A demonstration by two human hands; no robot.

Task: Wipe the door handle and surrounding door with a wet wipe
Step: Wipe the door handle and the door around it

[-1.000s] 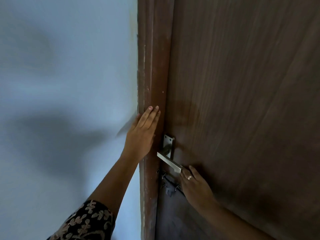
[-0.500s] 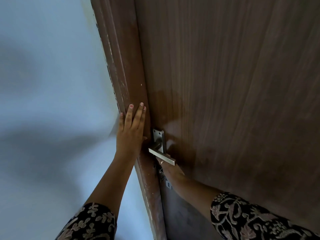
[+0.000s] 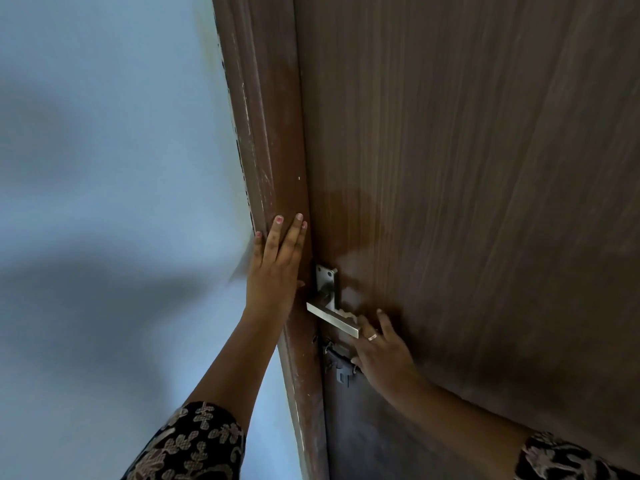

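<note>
Left fingers (image 3: pixel 284 237): straight and close together, lying flat on the scuffed brown wooden door frame (image 3: pixel 273 150).
Right fingers (image 3: pixel 384 322): fairly straight and spread, pressed to the dark brown wood-grain door (image 3: pixel 485 168); one wears a silver ring (image 3: pixel 372 337).
Pale wet wipe (image 3: pixel 349 313): only a small ragged edge shows at the right fingertips; the rest is hidden.
Flat silver metal lever handle (image 3: pixel 332 318): between the two sets of fingers, crossing in front of the right ones.
Damp darker patch (image 3: pixel 349 223): above the right fingers.
Dark metal latch (image 3: pixel 341 365): below the handle, beside the right hand (image 3: pixel 384 358).
Left hand (image 3: pixel 273 282): rests just left of the handle's backplate (image 3: pixel 327 282).
Pale blue wall (image 3: pixel 104 133): left of the left fingers.
</note>
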